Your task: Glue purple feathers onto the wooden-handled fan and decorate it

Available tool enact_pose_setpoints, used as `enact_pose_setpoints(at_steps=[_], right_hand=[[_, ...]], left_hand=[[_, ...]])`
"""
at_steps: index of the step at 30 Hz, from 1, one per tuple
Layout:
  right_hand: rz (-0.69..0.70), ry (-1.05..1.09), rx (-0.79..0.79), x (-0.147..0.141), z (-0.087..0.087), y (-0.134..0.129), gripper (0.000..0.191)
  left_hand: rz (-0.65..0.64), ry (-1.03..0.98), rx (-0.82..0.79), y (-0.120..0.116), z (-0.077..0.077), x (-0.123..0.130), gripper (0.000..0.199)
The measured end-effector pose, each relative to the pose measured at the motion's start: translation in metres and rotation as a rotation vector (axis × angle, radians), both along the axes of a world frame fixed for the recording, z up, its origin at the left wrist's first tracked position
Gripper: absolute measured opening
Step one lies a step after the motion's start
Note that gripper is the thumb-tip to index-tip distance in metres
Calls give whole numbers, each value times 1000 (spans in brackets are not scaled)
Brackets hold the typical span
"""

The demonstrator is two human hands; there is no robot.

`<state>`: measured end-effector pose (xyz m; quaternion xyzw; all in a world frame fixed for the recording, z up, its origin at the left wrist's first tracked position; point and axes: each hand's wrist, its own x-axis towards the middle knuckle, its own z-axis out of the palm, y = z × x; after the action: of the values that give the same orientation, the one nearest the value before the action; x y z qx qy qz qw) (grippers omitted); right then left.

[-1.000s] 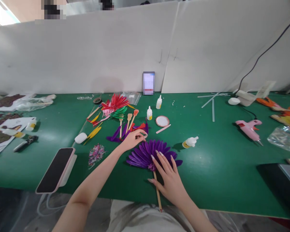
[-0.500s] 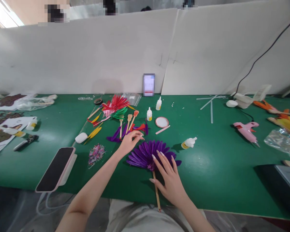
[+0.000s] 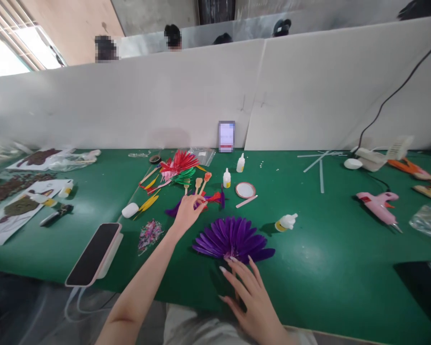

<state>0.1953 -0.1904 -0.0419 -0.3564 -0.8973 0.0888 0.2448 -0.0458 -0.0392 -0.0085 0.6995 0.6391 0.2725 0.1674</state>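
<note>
A fan of purple feathers [image 3: 233,235] lies spread on the table in front of me, its wooden stick handle mostly hidden under my right hand [image 3: 249,292]. That hand hovers over or rests on the handle with fingers stretched apart; I cannot tell if it touches. My left hand [image 3: 187,211] is at the loose purple and red feathers [image 3: 215,196], fingertips drawn together; whatever is between them is hidden. Just behind it are several wooden sticks [image 3: 198,184] with wide ends. A red feather fan [image 3: 179,163] with green feathers [image 3: 186,176] lies farther back.
Glue bottles [image 3: 286,222] stand around a white round lid [image 3: 245,190]. To the left are a phone [image 3: 95,254], a white case [image 3: 130,210] and coloured confetti [image 3: 150,235]. A pink glue gun [image 3: 377,206] with its cord lies right. A white partition [image 3: 147,105] closes the back.
My left hand has moved left toward the sticks and loose feathers. My right hand has slid off the feathers, down over the handle. The camera view has tilted up slightly.
</note>
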Motion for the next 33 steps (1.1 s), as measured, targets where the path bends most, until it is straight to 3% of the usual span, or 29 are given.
enact_pose_setpoints(at_steps=[5, 10, 14, 18, 33], right_hand=[[-70, -77, -48, -5, 8, 7, 59], [-153, -80, -51, -14, 6, 26, 63], [-170, -58, -23, -19, 0, 31, 62], [-171, -67, -29, -18, -2, 30, 61], [-206, -94, -18, -24, 5, 40, 59]], left_hand=[[-245, 6, -81, 1, 4, 37, 37], [-225, 9, -163, -2, -7, 61, 38], [-218, -30, -209, -1, -13, 63, 34], [-218, -36, -154, -4, -12, 62, 34], [-229, -19, -92, -8, -6, 64, 29]])
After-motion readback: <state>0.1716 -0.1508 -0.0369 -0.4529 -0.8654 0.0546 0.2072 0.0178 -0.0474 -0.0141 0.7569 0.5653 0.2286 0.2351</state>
